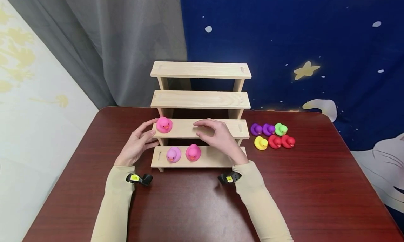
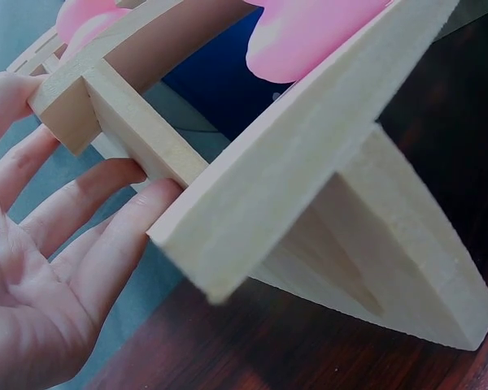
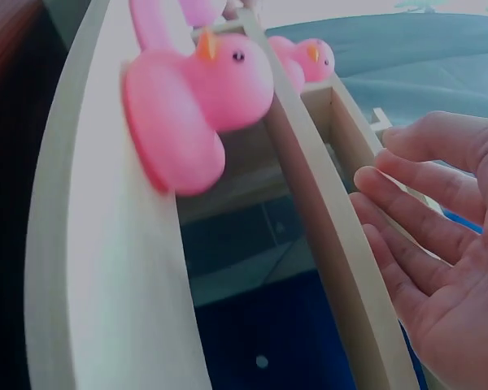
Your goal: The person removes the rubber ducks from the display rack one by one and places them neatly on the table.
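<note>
A stepped wooden rack [image 1: 202, 100] stands on the table. My left hand [image 1: 135, 145] is at its left end, with fingertips touching the wood around the second shelf from the bottom, as the left wrist view shows. A bright pink rubber duck [image 1: 164, 125] sits on that shelf close to this hand. On the lowest shelf, a lilac-pink rubber duck [image 1: 173, 154] is left of a deeper pink rubber duck [image 1: 193, 153]. Over the second shelf's right half, my right hand [image 1: 217, 135] hovers with fingers loosely bent and nothing between them; the right wrist view shows its palm bare.
Right of the rack, two purple ducks [image 1: 262, 129], a green duck [image 1: 281, 129], a yellow duck [image 1: 261, 143] and two red ducks [image 1: 281, 142] lie in two rows on the dark red table [image 1: 322, 186]. Grey and blue curtains [image 1: 277, 42] hang behind.
</note>
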{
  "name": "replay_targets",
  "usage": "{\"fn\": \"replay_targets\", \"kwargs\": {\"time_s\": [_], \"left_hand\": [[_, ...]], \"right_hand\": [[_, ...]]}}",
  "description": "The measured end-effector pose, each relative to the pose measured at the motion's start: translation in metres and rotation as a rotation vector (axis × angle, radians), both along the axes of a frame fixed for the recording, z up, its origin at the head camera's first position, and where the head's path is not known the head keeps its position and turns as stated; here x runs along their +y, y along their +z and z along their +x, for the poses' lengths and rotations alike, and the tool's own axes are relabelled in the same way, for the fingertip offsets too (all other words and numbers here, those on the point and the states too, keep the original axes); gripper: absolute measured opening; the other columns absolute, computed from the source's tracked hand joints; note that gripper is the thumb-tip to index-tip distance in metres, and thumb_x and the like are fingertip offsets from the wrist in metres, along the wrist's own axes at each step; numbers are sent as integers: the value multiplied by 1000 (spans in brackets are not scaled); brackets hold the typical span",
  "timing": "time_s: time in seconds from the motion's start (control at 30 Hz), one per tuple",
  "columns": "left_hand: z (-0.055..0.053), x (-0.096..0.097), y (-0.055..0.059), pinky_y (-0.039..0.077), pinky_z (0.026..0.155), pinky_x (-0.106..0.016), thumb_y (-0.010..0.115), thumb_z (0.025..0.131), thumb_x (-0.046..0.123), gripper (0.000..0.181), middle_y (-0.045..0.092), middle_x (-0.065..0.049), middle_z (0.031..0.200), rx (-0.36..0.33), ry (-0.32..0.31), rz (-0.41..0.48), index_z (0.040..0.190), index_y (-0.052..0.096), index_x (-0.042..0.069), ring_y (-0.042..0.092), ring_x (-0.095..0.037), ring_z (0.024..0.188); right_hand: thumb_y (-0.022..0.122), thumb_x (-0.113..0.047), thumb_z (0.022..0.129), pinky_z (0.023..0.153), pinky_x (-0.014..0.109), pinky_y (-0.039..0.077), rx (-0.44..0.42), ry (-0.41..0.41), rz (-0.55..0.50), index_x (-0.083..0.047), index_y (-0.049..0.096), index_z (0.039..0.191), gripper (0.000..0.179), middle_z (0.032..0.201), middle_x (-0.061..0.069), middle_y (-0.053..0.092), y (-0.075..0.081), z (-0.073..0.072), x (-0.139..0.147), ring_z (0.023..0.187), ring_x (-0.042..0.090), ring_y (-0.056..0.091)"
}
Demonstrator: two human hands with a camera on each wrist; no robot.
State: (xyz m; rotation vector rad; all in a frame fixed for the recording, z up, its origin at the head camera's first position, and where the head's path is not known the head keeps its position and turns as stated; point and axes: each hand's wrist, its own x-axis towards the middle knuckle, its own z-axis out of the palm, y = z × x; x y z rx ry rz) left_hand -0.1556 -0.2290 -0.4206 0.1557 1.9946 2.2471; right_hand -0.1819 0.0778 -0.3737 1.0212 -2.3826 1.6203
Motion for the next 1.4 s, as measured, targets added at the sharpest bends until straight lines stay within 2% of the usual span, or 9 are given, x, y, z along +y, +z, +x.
{"fn": "replay_targets", "kwargs": {"time_s": [0.17,0.37,0.53,0.93,1.2,1.4], "left_hand": [[0,0,1,53,84,-33,57,99,17,47,50,-14,127,0,-3,5,144,45,17,65,-20,102],[1,0,1,54,83,-33,57,99,17,46,55,-11,123,0,3,6,144,45,17,65,-20,101],[1,0,1,53,83,-33,57,99,18,47,50,-13,129,-1,2,0,144,44,18,65,-20,102],[2,0,1,54,83,-33,57,99,18,47,57,-9,121,5,-1,-8,144,44,17,65,-19,101],[1,0,1,54,82,-34,57,99,19,47,62,-7,111,8,-1,-10,144,44,17,65,-20,100],[2,0,1,54,82,-34,58,99,19,47,65,-6,107,-1,4,-11,144,44,18,65,-21,100]], "right_hand": [[70,-1,85,96,31,43,-30,16,-7,0,69,112,27,110,10,68,5,1,-14,105,20,60],[68,-4,88,96,27,42,-17,53,69,-2,68,116,28,114,8,66,11,-2,-30,106,16,59],[66,-5,90,95,22,41,-30,87,110,-4,67,118,28,117,6,65,14,-6,-41,108,12,57],[65,-6,92,92,18,44,-78,123,83,-4,65,123,32,120,9,64,19,-16,-62,108,16,60],[67,-9,92,90,21,46,-134,164,59,-3,60,129,38,122,8,62,16,-16,-77,105,14,61],[69,-10,91,89,20,47,-160,129,27,-7,64,126,36,118,5,64,11,-14,-82,100,10,63]]}}
